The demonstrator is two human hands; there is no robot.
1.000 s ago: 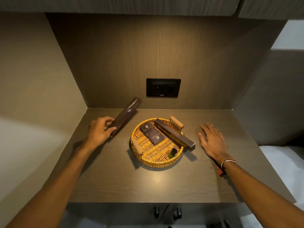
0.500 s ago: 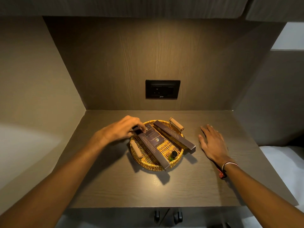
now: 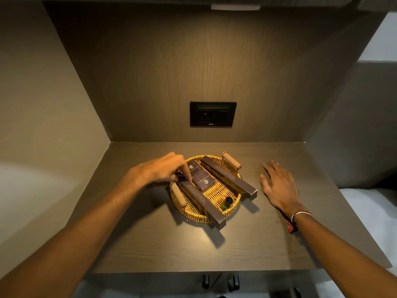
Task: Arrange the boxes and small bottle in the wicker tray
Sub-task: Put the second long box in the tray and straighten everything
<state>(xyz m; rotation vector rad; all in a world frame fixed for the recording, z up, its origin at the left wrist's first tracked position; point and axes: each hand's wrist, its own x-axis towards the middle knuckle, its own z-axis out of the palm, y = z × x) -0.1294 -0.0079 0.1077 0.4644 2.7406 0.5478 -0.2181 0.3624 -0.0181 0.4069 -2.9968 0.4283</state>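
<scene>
A round wicker tray (image 3: 194,216) with two roll handles sits mid-shelf. Inside lie two small dark boxes (image 3: 203,181), a long dark box (image 3: 228,178) whose end sticks out over the right rim, and a small green bottle (image 3: 226,203) near the right rim. A second long dark box (image 3: 204,204) lies along the tray's left side, its near end overhanging the front rim. My left hand (image 3: 163,171) rests its fingertips on that box's far end. To the right of the tray, my right hand (image 3: 279,187) lies flat and empty on the shelf.
The wooden shelf (image 3: 214,250) is an alcove closed by walls on the left, back and right. A black socket plate (image 3: 212,114) is set in the back wall. The shelf's front edge runs below the tray.
My left hand carried the second long box from the shelf's left into the tray and laid it along the left side. It now only touches the far end. My right hand stayed put.
</scene>
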